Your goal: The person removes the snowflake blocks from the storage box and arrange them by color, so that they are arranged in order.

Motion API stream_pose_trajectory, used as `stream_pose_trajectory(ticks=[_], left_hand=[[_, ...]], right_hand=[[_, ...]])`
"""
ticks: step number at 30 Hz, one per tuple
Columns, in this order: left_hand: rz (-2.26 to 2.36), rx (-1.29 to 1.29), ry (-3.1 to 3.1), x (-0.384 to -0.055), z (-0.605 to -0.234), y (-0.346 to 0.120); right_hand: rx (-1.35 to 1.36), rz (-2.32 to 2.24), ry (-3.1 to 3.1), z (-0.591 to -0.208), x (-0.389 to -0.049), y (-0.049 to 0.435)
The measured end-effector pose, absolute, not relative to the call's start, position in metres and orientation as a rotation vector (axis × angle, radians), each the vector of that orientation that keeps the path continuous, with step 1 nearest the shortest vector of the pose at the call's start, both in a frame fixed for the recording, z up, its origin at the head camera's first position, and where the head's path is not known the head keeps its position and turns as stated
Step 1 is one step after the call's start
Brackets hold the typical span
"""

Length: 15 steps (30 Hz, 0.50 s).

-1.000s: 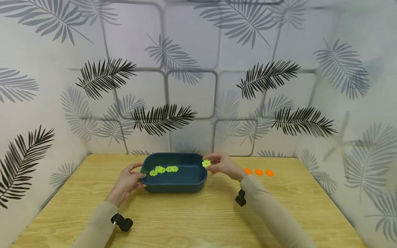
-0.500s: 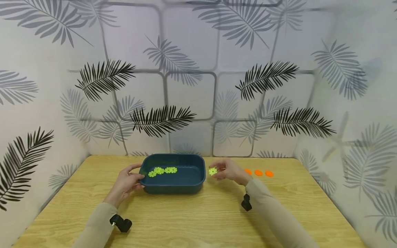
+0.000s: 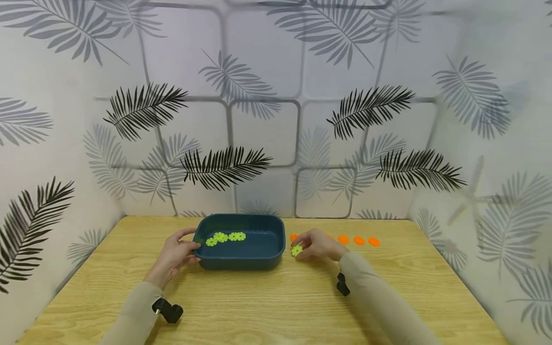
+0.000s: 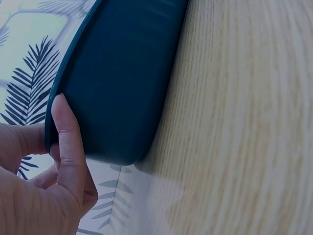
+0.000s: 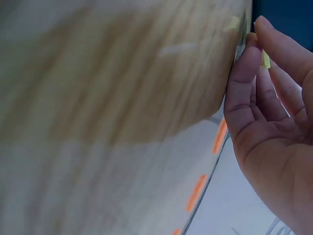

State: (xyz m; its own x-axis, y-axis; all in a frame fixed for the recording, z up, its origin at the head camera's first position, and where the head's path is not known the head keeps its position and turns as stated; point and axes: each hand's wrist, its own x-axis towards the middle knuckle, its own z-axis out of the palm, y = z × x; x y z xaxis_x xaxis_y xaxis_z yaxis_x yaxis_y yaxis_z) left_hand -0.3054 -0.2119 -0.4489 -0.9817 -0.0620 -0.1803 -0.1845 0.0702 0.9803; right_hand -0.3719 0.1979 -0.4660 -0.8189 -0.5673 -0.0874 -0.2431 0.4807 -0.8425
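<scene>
A dark blue rectangular basin (image 3: 241,263) stands on the table, with several yellow-green notched discs (image 3: 220,237) lying in its left half. At the basin's left end my left hand (image 3: 176,251) grips the rim; in the left wrist view the thumb and fingers pinch the wall (image 4: 112,88) from both sides. Just right of the basin, my right hand (image 3: 319,244) pinches one yellow-green notched disc (image 3: 296,250) between thumb and fingertips, low over the table. In the right wrist view only a sliver of that disc (image 5: 266,59) shows between the fingers.
Several orange discs (image 3: 359,240) lie in a row along the back of the wooden table (image 3: 258,306), partly behind my right hand. A wall with leaf patterns (image 3: 267,134) rises right behind the table's back edge.
My right hand has moved from the basin's right rim slightly right and down towards the table, carrying the yellow-green disc. My left hand has stayed on the basin's rim.
</scene>
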Motion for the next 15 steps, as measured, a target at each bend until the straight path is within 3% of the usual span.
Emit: stream_pose_trajectory(ticks=[15], left_hand=[[2.066, -0.253, 2.224, -0.3063, -0.4492, -0.2129]], right_hand=[[-0.806, -1.074, 2.484, -0.4675, -0.3764, 0.1954]])
